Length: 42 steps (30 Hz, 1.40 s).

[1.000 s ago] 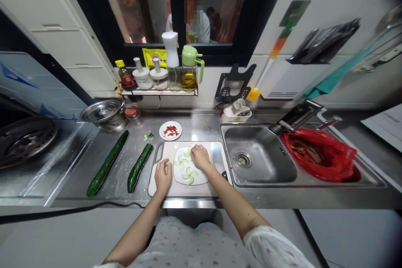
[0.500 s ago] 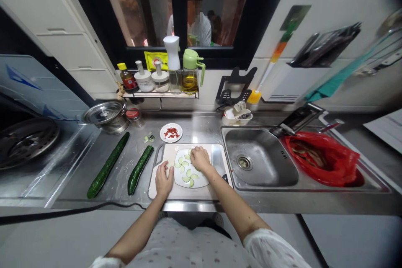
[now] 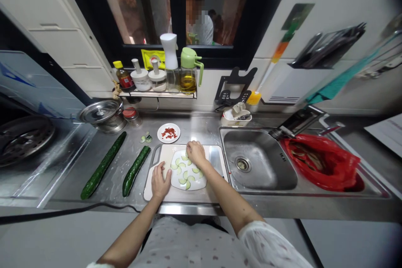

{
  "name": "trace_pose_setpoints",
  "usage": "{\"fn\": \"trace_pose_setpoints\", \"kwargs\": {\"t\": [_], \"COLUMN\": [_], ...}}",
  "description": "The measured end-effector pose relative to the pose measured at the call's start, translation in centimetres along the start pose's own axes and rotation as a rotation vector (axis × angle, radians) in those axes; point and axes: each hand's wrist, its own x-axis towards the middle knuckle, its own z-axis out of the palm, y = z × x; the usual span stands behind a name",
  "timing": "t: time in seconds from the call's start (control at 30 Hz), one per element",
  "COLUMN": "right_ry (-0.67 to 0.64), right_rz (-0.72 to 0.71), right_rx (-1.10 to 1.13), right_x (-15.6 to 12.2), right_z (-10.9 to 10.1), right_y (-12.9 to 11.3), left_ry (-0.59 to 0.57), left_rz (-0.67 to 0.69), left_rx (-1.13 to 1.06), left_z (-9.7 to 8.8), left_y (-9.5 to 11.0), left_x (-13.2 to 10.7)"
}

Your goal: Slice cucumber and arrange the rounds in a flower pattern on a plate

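Note:
A white plate (image 3: 196, 183) with several half-moon cucumber slices (image 3: 183, 174) sits on a white cutting board (image 3: 163, 153) at the counter's front edge. My left hand (image 3: 159, 182) lies flat on the board against the plate's left rim, fingers stretched out. My right hand (image 3: 196, 153) rests over the plate's far side, fingers curled down onto slices; what they pinch is hidden. Left of the board lie a short cucumber (image 3: 135, 169) and a long cucumber (image 3: 103, 164).
A small dish of red chilli pieces (image 3: 168, 132) and cucumber ends (image 3: 146, 138) lie behind the board. A lidded pot (image 3: 102, 113) stands far left, a condiment shelf (image 3: 158, 88) on the wall. The sink (image 3: 256, 161) lies right, a red bag (image 3: 323, 159) beyond it.
My right hand has shifted slightly toward the plate's far edge. My left hand stays at the plate's left rim. The view has drifted a little.

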Motion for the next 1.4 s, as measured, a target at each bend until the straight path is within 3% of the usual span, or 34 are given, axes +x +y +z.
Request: {"fn": "trace_pose_setpoints", "kwargs": {"t": [0.3,0.53,0.83,1.1,1.27,1.4], "right_ry": [-0.057,-0.088,-0.052,0.01,0.08,0.104], "right_rz": [0.043,0.097,0.089,0.03,0.111,0.18], "right_rx": [-0.022,-0.011,0.048,0.111,0.306,0.643], "right_x": [7.9,10.9,11.8,12.0,12.0,11.0], "right_z": [0.8,2.9,4.2,3.9,3.6,3.0], "right_y": [-3.0,-3.5,-3.7,-2.9,-2.2,-1.7], "left_ry": [-0.023,-0.013,-0.038,-0.031,-0.031,-0.045], "left_rz": [0.004,-0.015,-0.034,-0.035,-0.018,0.003], "left_rx": [0.01,0.0,-0.029,-0.039,-0.047,-0.065], "left_z": [0.1,0.2,0.0,-0.1,-0.1,-0.2], "left_y": [0.2,0.2,0.3,0.2,0.0,0.0], "left_x": [0.1,0.1,0.1,0.0,0.0,0.1]}}
